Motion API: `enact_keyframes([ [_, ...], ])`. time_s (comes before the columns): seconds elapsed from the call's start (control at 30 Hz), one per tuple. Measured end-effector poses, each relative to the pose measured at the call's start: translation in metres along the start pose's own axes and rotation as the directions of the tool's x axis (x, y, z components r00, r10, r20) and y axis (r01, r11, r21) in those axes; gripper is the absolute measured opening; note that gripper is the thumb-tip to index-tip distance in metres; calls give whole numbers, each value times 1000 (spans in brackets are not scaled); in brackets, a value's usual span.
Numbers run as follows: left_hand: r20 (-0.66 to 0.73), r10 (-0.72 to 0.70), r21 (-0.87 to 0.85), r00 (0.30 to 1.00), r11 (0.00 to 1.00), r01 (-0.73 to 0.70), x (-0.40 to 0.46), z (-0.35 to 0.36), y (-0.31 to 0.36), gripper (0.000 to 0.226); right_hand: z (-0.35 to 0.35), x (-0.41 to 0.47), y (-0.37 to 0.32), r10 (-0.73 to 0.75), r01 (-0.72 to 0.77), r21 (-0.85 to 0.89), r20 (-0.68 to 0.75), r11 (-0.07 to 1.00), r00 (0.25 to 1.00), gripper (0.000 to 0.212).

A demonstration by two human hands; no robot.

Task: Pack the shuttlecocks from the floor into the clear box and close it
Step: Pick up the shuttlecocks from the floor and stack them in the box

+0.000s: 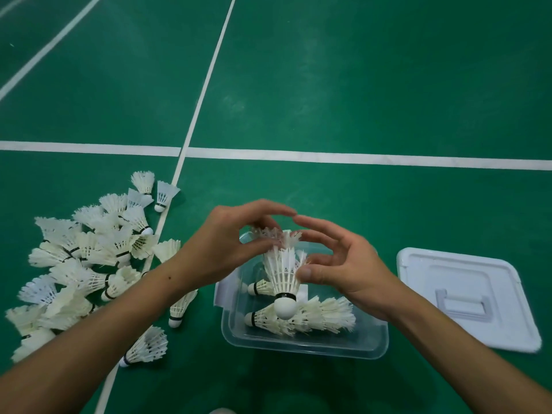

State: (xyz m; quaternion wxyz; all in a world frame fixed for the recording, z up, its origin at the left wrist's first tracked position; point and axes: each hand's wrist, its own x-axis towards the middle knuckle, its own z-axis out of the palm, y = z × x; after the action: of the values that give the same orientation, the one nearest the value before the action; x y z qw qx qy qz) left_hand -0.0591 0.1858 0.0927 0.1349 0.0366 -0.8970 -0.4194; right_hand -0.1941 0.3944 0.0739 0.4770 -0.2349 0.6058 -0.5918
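Note:
Over the clear box (304,349) hangs a short stack of nested white shuttlecocks (283,273), cork end down. My left hand (227,243) pinches the feathered top of the stack. My right hand (337,264) touches its right side with the thumb on the feathers, fingers loosely curved above. Inside the box lie a few shuttlecocks (307,319) on their sides. A pile of loose shuttlecocks (86,258) lies on the green floor to the left.
The box's white lid (466,297) lies flat on the floor to the right, handle side up. Single shuttlecocks (146,346) lie between the pile and the box. White court lines (328,156) cross the green floor.

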Motion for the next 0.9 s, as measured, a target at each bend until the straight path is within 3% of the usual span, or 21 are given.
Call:
enact_keyframes([
  [0.2,-188,-94,-1,978,995,96,-2,-5,-3,49,-17,-19,24,-19,12,-47,-168,999,986,61],
  [0.3,-220,-104,19,970,994,111,-8,-6,-5,47,-25,-28,51,-86,5,-321,-239,947,967,56],
  [0.4,-211,-99,40,972,993,110,-14,-3,-7,47,-23,-25,74,-141,-41,-563,-274,825,951,44],
  [0.63,-187,-80,62,979,994,93,-22,4,-7,45,-15,15,101,-69,-97,-816,-165,569,984,46],
  [0.9,-164,-82,64,983,994,93,-26,3,-10,41,-7,45,118,63,-70,-763,-38,642,997,55],
])
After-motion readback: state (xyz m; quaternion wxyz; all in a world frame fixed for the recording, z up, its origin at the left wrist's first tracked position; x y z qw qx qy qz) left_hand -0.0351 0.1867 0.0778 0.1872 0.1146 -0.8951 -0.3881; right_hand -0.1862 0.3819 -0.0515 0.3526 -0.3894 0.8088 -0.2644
